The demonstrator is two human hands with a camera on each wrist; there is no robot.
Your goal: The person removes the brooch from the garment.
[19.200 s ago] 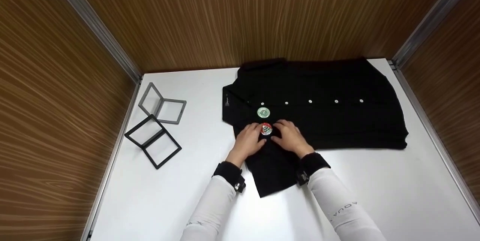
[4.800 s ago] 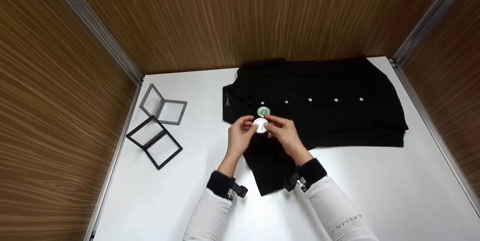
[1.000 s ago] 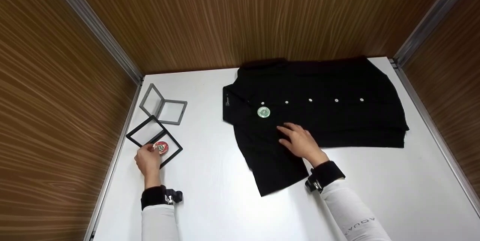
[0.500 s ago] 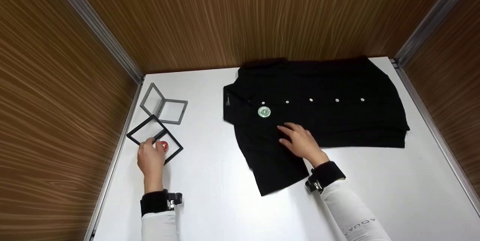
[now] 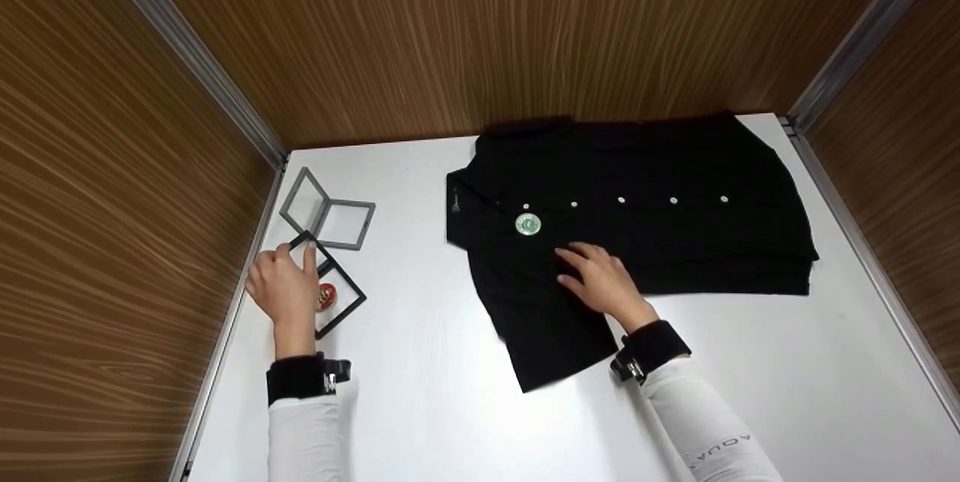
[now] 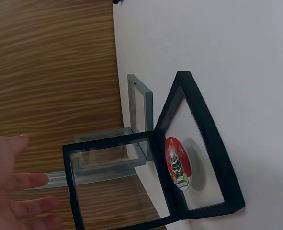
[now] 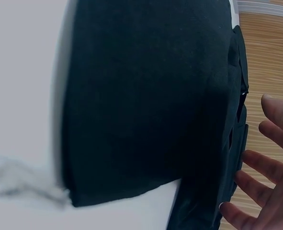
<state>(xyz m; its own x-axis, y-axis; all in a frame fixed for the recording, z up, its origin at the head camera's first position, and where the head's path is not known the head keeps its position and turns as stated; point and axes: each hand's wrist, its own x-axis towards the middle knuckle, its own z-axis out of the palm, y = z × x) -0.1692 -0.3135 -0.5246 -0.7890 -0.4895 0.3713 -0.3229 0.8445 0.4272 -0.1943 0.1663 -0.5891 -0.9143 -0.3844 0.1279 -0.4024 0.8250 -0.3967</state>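
Note:
A red round pin badge [image 6: 177, 164] with a Christmas tree lies on the clear panel of one half of the black hinged display frame [image 6: 122, 139]. Beside the raised half, my left hand [image 5: 286, 287] has its fingers spread; in the left wrist view the fingertips [image 6: 38, 180] stand a little apart from the frame's edge. My right hand [image 5: 604, 285] rests with loose fingers at the front of the black button shirt [image 5: 675, 242], holding nothing. A green round pin badge [image 5: 528, 224] sits on the shirt near its collar.
A grey hinged display frame [image 5: 346, 246] stands unfolded behind the black one. The white table [image 5: 435, 407] is closed in by wood-grain walls [image 5: 480, 40] at the back and both sides. One shirt sleeve [image 5: 555, 354] stretches toward the front.
The red badge, earlier on the shirt and then turned over in both hands, now lies in the black frame. My left hand has let go and moved left to the raised half; the right stays.

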